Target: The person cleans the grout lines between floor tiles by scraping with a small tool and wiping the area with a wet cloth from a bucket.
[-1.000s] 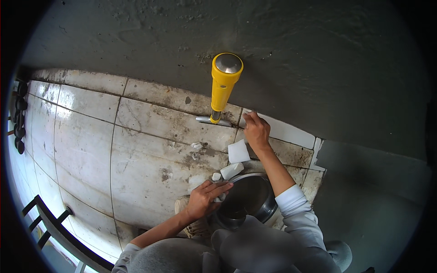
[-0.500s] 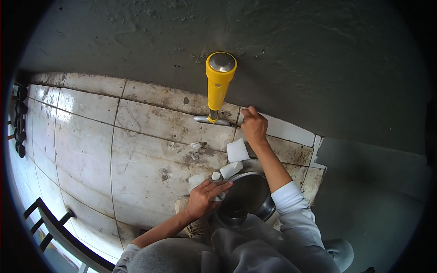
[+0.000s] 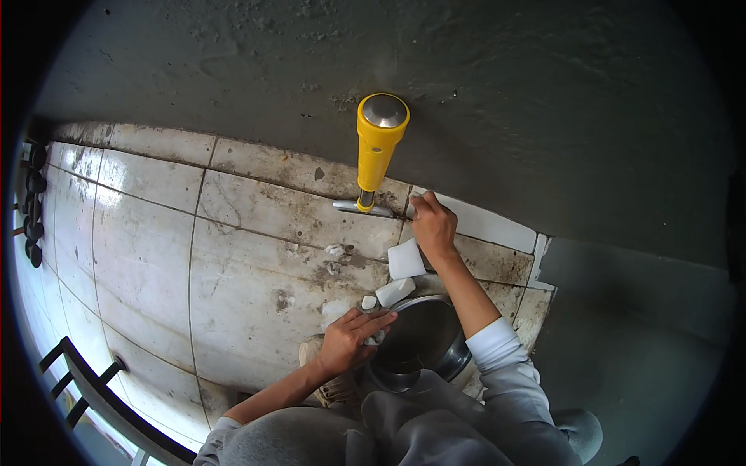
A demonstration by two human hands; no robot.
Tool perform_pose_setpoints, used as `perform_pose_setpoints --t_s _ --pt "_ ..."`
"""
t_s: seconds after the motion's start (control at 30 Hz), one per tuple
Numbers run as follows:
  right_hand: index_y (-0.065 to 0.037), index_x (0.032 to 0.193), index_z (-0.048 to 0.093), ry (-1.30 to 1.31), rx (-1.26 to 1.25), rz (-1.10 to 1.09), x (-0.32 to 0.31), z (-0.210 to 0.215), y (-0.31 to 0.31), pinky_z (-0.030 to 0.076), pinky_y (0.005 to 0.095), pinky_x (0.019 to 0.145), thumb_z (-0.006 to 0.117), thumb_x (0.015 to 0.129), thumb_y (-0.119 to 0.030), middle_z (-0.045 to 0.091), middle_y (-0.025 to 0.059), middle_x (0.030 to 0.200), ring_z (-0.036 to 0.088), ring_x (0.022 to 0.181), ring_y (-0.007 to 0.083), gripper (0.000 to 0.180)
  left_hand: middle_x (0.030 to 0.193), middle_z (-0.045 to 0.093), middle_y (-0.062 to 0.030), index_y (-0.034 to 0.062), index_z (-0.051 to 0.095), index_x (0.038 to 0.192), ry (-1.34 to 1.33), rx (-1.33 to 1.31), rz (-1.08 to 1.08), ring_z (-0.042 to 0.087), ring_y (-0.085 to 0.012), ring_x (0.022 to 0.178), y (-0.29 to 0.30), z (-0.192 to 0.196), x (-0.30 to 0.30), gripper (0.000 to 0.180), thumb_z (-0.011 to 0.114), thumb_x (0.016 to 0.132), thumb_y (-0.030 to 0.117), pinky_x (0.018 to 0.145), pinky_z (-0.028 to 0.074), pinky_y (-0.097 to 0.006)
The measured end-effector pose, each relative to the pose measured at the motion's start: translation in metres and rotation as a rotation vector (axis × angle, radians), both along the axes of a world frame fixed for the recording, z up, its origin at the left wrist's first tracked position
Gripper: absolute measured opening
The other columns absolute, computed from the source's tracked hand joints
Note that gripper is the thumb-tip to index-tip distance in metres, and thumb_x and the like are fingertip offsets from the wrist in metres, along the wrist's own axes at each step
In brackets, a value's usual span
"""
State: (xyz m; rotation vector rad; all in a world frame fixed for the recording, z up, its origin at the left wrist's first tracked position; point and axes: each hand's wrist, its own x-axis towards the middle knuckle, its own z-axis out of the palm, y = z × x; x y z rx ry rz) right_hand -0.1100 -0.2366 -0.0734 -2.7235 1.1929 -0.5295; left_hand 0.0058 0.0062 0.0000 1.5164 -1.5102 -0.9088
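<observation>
My right hand (image 3: pixel 434 225) is closed, its fingers curled at the left end of a white strip (image 3: pixel 489 224) along the base of the grey wall. Whatever its fingertips may pinch is hidden. Beside it, a yellow-handled scraper (image 3: pixel 374 155) stands upright with its wide metal head on the floor. My left hand (image 3: pixel 350 342) is closed round a crumpled whitish lump (image 3: pixel 374 339) at the left rim of a metal bowl (image 3: pixel 448 363). Just beyond the bowl lie a square white block (image 3: pixel 406 259), a smaller white block (image 3: pixel 395 291) and a little white piece (image 3: pixel 369 301).
Stained white floor tiles (image 3: pixel 140 241) extend to the left below the dark grey wall (image 3: pixel 559 116). Small white crumbs (image 3: pixel 335 250) lie near the scraper. A dark metal frame (image 3: pixel 101 388) stands at the lower left, with round dark objects (image 3: pixel 35 185) at the far left.
My right hand has drawn slightly back from the wall, showing more of the strip's left end. The left hand stays at the bowl's rim with the whitish lump.
</observation>
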Motion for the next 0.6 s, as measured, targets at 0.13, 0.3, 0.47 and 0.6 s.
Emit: perform_pose_setpoints --t_s 0.13,0.3,0.47,0.6 --pt "-0.008 0.089 0.068 0.059 0.028 -0.061 0.01 0.004 -0.006 0.055 0.036 0.062 0.063 0.068 0.0 0.062 0.0048 0.087 0.066 0.067 0.0263 0.023 0.109 0.069 -0.0037 0.0137 0.066 0.116 -0.014 0.015 -0.006 0.063 -0.0201 0.082 0.0 0.0 0.001 0.042 0.073 0.075 0.008 0.072 0.05 -0.03" --pt "-0.008 0.09 0.068 -0.016 0.019 -0.054 0.003 -0.001 0.0 0.054 0.0364 0.061 0.063 0.067 0.0 0.061 0.0045 0.086 0.065 0.065 0.027 0.026 0.109 0.069 -0.0039 0.0133 0.066 0.116 -0.016 0.006 -0.002 0.063 -0.0203 0.083 -0.001 0.003 0.001 0.041 0.072 0.076 0.008 0.072 0.05 -0.03" --pt "-0.008 0.089 0.069 -0.017 -0.017 -0.033 0.005 0.0 -0.007 0.054 0.0366 0.06 0.063 0.067 0.0 0.063 0.0034 0.088 0.066 0.065 0.027 0.024 0.109 0.069 -0.0037 0.0134 0.065 0.116 -0.024 0.011 -0.009 0.063 -0.02 0.082 0.0 -0.001 0.0 0.042 0.073 0.075 0.008 0.072 0.05 -0.03" --pt "-0.009 0.089 0.069 -0.02 0.024 -0.091 0.01 0.003 -0.004 0.054 0.0363 0.06 0.063 0.067 0.0 0.063 0.0034 0.087 0.066 0.065 0.0269 0.024 0.113 0.067 -0.0032 0.0151 0.062 0.122 -0.012 0.009 -0.026 0.062 -0.0213 0.084 0.003 -0.005 0.0 0.055 0.072 0.069 0.007 0.076 0.05 -0.031"
